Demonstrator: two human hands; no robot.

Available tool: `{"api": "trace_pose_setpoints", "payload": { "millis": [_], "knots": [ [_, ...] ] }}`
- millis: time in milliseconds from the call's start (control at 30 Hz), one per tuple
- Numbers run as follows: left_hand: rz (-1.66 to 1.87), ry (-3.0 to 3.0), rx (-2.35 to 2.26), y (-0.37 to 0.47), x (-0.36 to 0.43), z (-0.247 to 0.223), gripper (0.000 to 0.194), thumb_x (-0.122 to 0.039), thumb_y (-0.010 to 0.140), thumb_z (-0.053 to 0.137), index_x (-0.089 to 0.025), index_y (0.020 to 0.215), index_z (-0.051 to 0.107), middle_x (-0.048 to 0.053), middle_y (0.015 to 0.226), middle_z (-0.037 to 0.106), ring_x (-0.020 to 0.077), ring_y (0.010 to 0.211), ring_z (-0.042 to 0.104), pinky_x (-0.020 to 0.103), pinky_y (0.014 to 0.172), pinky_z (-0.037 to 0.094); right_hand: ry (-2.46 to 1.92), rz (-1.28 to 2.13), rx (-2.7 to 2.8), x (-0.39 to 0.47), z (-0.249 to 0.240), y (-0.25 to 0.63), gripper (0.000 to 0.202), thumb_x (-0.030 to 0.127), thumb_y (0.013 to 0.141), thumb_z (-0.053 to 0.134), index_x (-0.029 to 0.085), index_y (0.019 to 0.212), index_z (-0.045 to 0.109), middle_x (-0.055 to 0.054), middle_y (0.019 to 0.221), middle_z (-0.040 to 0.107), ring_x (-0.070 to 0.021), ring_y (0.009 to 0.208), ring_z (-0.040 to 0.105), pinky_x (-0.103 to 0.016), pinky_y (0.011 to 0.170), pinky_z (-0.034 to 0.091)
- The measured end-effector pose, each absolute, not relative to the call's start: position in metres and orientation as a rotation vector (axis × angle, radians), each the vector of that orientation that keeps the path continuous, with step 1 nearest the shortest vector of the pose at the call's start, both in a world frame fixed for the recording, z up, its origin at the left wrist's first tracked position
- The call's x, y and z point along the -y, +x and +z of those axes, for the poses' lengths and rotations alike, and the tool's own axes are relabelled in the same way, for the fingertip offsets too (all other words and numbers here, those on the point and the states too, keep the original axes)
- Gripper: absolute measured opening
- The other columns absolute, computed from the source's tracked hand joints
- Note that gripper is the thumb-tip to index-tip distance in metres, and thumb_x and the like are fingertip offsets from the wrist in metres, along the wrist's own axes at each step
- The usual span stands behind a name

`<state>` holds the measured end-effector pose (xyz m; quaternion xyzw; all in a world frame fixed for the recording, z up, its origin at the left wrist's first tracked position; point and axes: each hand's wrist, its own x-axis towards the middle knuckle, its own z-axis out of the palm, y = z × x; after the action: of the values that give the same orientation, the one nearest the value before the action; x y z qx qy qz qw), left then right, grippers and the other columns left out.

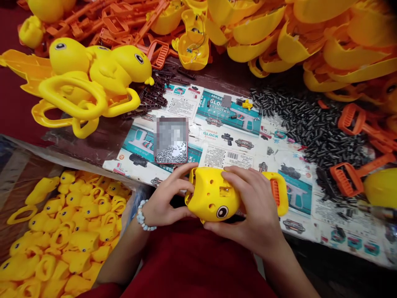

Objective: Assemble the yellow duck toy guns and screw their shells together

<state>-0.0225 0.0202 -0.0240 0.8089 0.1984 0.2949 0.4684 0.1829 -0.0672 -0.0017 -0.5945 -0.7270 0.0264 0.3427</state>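
Note:
Both of my hands hold a yellow plastic duck toy (201,198) above the front edge of the table. Its printed eye faces up, beside several small round holes and a square opening. At its left end, the fingers of my left hand (169,198) grip the rim. My right hand (252,203) wraps around the other end, fingers on top and thumb along the near side. A yellow loop handle with an orange ribbed insert (275,192) sticks out past my right hand. Just beyond my left hand lies a small tray of silver screws (172,154), partly blurred.
Printed cardboard (228,159) covers the table. Black cylindrical pieces (310,128) are heaped at right, near orange handles (345,178). Assembled ducks (102,78) lie at left; yellow shells (294,45) and orange parts (114,25) pile behind. A bin of ducks (71,231) stands lower left.

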Motion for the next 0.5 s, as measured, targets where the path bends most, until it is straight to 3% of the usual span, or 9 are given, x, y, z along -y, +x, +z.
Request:
{"api": "trace_pose_setpoints", "payload": {
  "millis": [233,500],
  "knots": [
    [0.738,1.988,-0.482,-0.0227,-0.0206,-0.0215,0.027,-0.025,0.078,0.074,-0.018,0.1,0.06,0.017,0.144,0.039,0.0279,0.128,0.048,0.035,0.095,0.052,-1.549,0.073,1.879,0.0659,-0.0016,0.1813,0.07,0.059,0.073,0.066,0.013,0.122,0.046,-0.019,0.12,0.056,-0.0324,0.111,0.053,-0.05,0.097,0.036],
    [0.8,2.0,-0.487,-0.0206,-0.0179,-0.0226,0.025,-0.022,0.079,0.072,-0.016,0.1,0.062,0.021,0.141,0.043,0.0286,0.126,0.051,0.04,0.095,0.054,-1.531,0.009,1.935,0.066,-0.0003,0.1811,0.06,0.057,0.081,0.058,0.011,0.118,0.05,-0.018,0.118,0.058,-0.0303,0.108,0.053,-0.048,0.101,0.033]
  ]
}}
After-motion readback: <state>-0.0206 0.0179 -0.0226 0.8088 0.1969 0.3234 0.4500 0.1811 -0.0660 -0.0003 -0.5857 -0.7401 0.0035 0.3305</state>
